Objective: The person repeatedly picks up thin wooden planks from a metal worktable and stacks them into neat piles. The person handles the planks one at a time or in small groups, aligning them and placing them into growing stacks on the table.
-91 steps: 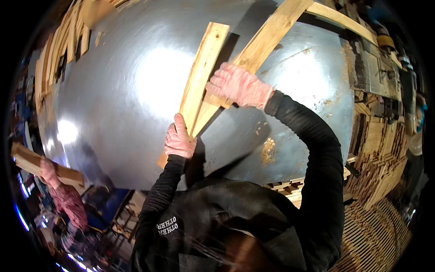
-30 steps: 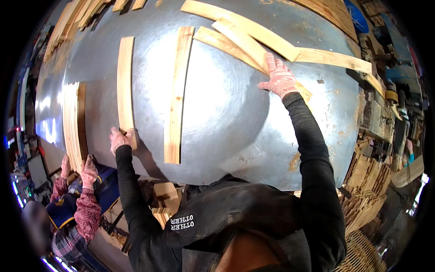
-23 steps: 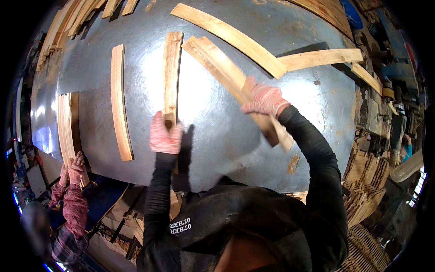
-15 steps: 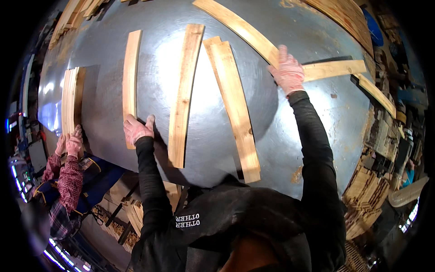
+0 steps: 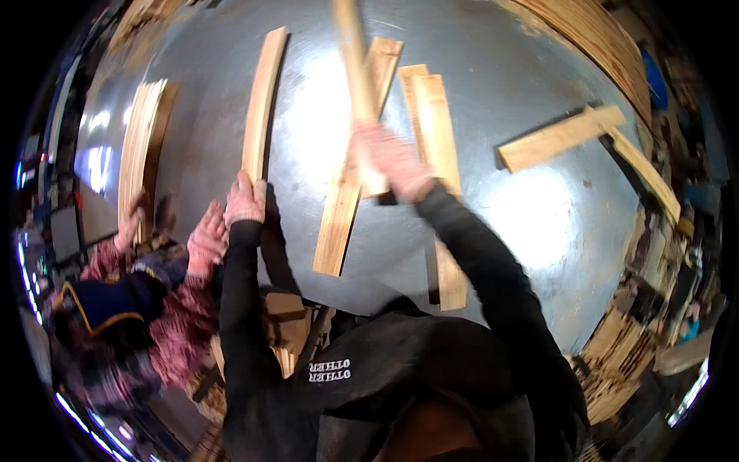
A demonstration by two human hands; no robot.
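Observation:
My left hand (image 5: 246,199), in a pink-stained work glove, grips the near end of a wooden slat (image 5: 265,104) on the grey metal table (image 5: 208,100). My right hand (image 5: 391,160), gloved alike and blurred by motion, is closed on a second slat (image 5: 356,65) near its lower end. That slat crosses over a third slat (image 5: 336,227) in the middle of the table. To the right of it lie two overlapping slats (image 5: 442,131), partly hidden behind my right hand and forearm.
A co-worker's gloved hand (image 5: 206,239) is close beside my left hand; their other hand (image 5: 132,219) is at a stack of slats (image 5: 141,142). Two more slats (image 5: 562,138) meet at the right. A large wooden board (image 5: 593,42) lies along the far right edge.
My right hand has swung left, carrying its slat from the right side to the middle. The left-hand slat has shifted slightly. One co-worker hand has left the stack and come toward my left hand.

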